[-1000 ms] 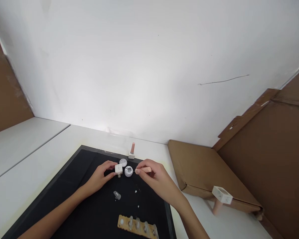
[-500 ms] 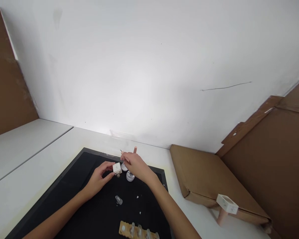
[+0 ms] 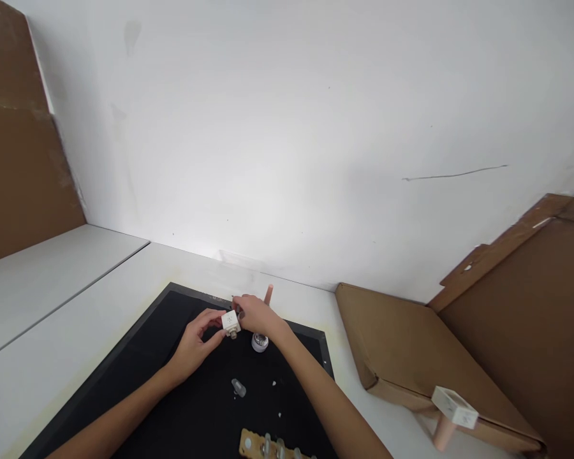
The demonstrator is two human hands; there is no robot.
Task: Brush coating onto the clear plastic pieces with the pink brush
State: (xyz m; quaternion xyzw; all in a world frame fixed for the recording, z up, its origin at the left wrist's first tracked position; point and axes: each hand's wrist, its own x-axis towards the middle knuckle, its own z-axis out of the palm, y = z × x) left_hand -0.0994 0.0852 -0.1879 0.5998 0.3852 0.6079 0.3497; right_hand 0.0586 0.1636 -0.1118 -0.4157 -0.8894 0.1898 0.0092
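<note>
In my left hand (image 3: pixel 197 339) a small white square bottle (image 3: pixel 230 320) is pinched between thumb and fingers. It is tilted, its brownish neck pointing down towards me. Close beside it, my right hand (image 3: pixel 254 315) has its fingers closed near the bottle. A pink rod-like handle (image 3: pixel 268 294) sticks up behind that hand; its lower end is hidden. Just below the right wrist stands a round white jar (image 3: pixel 259 343) with silvery contents. A clear false nail (image 3: pixel 238 387) lies on the black mat (image 3: pixel 191 408) nearer to me.
At the near edge, a wooden strip (image 3: pixel 251 445) carries several clear nail tips. Small white bits (image 3: pixel 274 383) lie on the mat. On the right are a flat cardboard box (image 3: pixel 402 350) and a white square block on a pink cylinder (image 3: pixel 453 408). A white wall (image 3: pixel 277 140) rises behind.
My right hand has lowered slightly and come closer to the bottle, covering most of the round white lid beside it. The whole view has shifted a little; my left hand keeps its hold.
</note>
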